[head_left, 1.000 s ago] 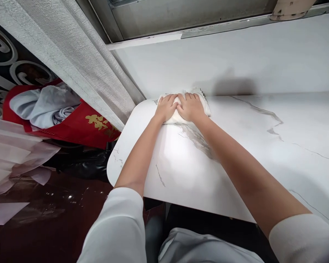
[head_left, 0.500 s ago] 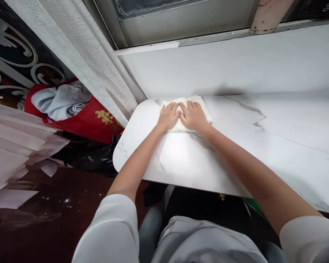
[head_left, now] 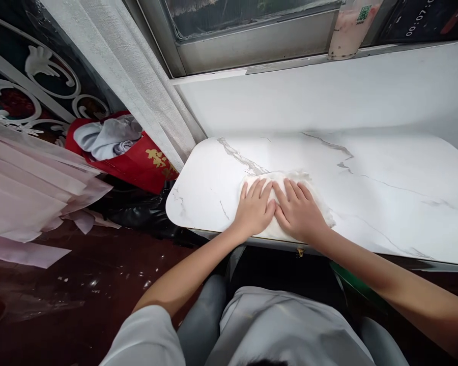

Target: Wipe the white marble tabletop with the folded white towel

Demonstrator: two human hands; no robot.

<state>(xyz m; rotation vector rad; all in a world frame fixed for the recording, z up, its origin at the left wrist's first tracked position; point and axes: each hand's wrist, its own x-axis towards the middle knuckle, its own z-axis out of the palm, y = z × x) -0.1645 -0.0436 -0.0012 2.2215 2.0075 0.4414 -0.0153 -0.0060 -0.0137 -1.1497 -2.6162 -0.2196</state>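
A white cloth [head_left: 273,230] lies spread on the white marble-patterned tabletop [head_left: 389,168], close to its front edge. My left hand [head_left: 255,207] rests flat on the cloth's left part, fingers stretched out and pointing away from me. Beside it, my right hand [head_left: 298,211] presses flat on the cloth with its fingers slightly spread. The two thumbs nearly meet in the middle. Part of the cloth is hidden beneath both palms.
On the window ledge behind stand a cup of pink drink [head_left: 349,30] and a dark screen showing a timer [head_left: 423,20]. To the left are a pale curtain [head_left: 137,76], a red bag [head_left: 137,162] with grey fabric inside, and pink sheer fabric [head_left: 34,183].
Both hands have moved from the tabletop's back edge toward me and slightly right, and the cloth has slid with them. The camera view has also shifted a little.
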